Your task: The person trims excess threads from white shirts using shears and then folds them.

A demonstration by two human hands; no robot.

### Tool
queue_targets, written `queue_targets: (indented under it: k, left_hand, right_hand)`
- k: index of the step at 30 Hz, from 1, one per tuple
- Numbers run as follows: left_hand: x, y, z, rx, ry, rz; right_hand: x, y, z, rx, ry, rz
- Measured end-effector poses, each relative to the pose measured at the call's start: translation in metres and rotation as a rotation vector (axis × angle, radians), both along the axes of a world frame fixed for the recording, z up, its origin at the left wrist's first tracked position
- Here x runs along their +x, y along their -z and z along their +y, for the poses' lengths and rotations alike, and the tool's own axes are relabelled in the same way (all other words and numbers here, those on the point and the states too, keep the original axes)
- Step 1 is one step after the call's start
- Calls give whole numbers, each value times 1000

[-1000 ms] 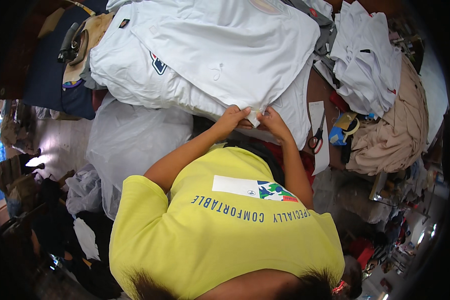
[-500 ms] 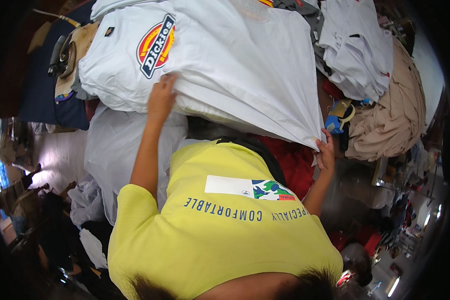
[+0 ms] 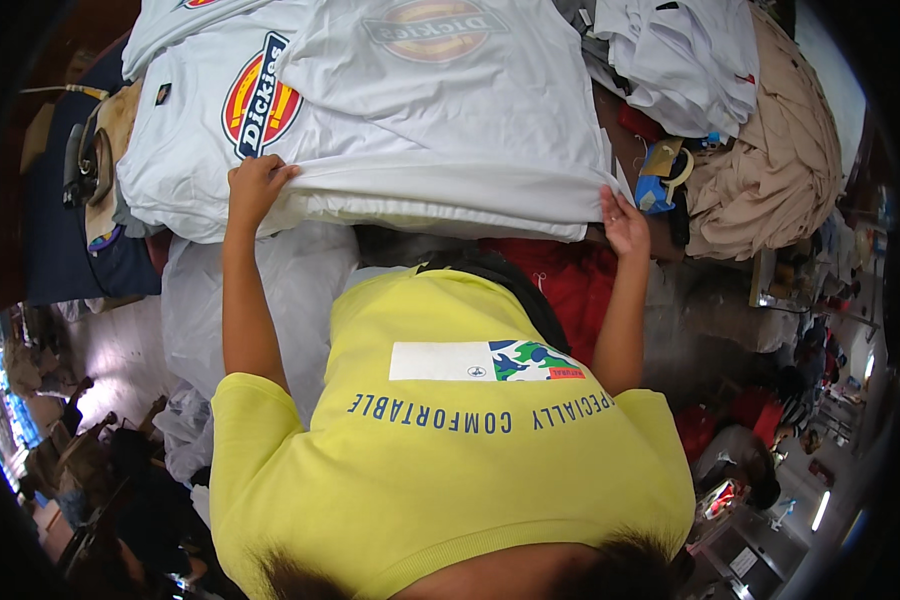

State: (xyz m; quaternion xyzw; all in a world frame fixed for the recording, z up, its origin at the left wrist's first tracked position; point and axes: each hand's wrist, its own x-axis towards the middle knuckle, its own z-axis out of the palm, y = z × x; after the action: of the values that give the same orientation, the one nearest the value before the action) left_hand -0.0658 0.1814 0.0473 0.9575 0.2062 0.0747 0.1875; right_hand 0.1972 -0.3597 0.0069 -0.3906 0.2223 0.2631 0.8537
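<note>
A white T-shirt (image 3: pixel 440 120) lies spread over a pile of shirts in front of me, a round logo showing faintly through its cloth. Its near edge is stretched sideways between my hands, with a fold along it. My left hand (image 3: pixel 258 188) is closed, pinching that edge at the left end. At the right end, my right hand (image 3: pixel 626 222) grips the edge with its fingertips, palm partly turned up. Beside the left hand, another white T-shirt (image 3: pixel 170 130) in the pile shows a bright red, yellow and blue printed logo (image 3: pixel 260 100).
An iron (image 3: pixel 98 165) stands on a cloth-covered surface at the left. Clear plastic sheeting (image 3: pixel 240 290) hangs below the pile. To the right are a tape roll (image 3: pixel 678 172), more white garments (image 3: pixel 670 60) and a heap of beige cloth (image 3: pixel 770 150). Red cloth (image 3: pixel 560 290) lies near my body.
Both hands have moved apart, the left one leftward and the right one upward. The T-shirt's near edge, slanted before, now runs nearly level, and the faint logo has come into view.
</note>
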Motion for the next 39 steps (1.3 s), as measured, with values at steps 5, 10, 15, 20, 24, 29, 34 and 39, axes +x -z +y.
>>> queue_targets:
  k: [5,10,15,20,24,29,34,39]
  left_hand:
    - [1,1,-11,-86,-116,-44]
    - [-3,10,-21,-22,-134,-121]
    - [2,1,-59,305,-169,-272]
    - [34,10,-133,37,46,-436]
    - [56,18,-185,-81,489,-177]
    - [50,41,-181,98,551,10]
    - [48,42,-182,104,523,7]
    - [48,43,-183,127,518,-5]
  right_hand:
    - [-8,0,28,-240,17,-176]
    - [-20,4,44,-463,60,-329]
    - [-28,10,54,-684,77,-508]
    - [-59,-5,97,-1295,-170,-1134]
    - [-84,-5,140,-1393,-566,-1634]
    - [-90,10,127,-1482,-722,-1670]
    - [-91,11,126,-1483,-707,-1675]
    - [-92,14,124,-1486,-712,-1673]
